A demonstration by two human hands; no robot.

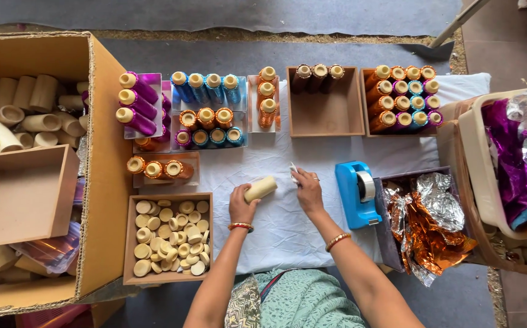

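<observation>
Green patterned lap garment (300,300); white cloth-covered work surface (275,225) on grey floor (245,15); left hand (242,203) gripping cream cardboard tube (260,189); right hand (308,189) pinching small white scrap (292,173).

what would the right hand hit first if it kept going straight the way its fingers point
Probably the open brown wooden tray holding three dark wrapped spools; only bare white cloth lies between it and the right hand.

The tape dispenser (357,193) is taken as landmark. A box of crumpled foil (428,218) is set just to its right. To its left, both hands (242,203) (308,189) are placed, then a tray of discs (167,238). Behind it, a tray with three rolls (325,103) is set.
</observation>
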